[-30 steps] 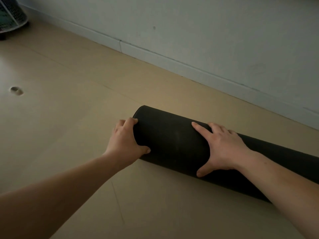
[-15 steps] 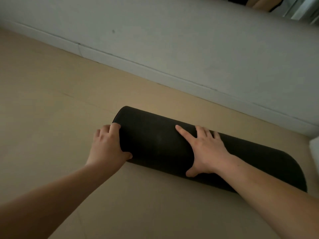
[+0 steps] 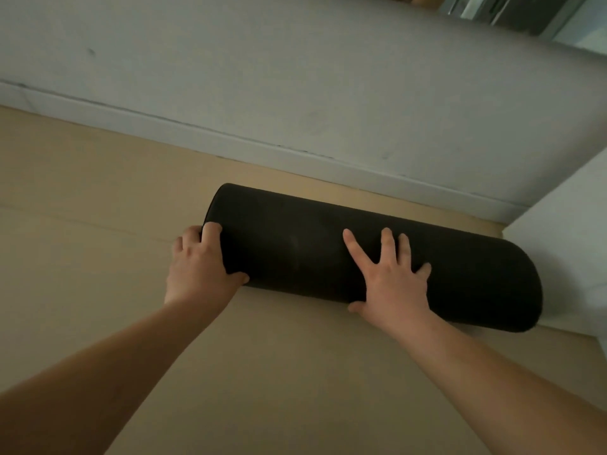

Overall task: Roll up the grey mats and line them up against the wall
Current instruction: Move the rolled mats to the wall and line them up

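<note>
Since the shot a second back, the dark grey rolled-up foam mat (image 3: 328, 254) had ended up a good bit closer to the pale grey wall (image 3: 295, 77), and we could now see its whole right end, which was cut off before. It lay on the tan floor (image 3: 98, 208), roughly parallel to the white skirting board (image 3: 230, 139), with only a thin strip of floor showing beyond our fingertips. Our left hand (image 3: 197, 270) was curled round the roll's left end, fingers bunched together over the top edge and thumb pressed on the near side. Our right hand (image 3: 391, 277) lay flat on top of the middle, fingers spread apart, thumb down by the floor. Just past our right fingers, the roll's far end sat beside a white corner piece (image 3: 565, 231); couldn't tell if they touched.
</note>
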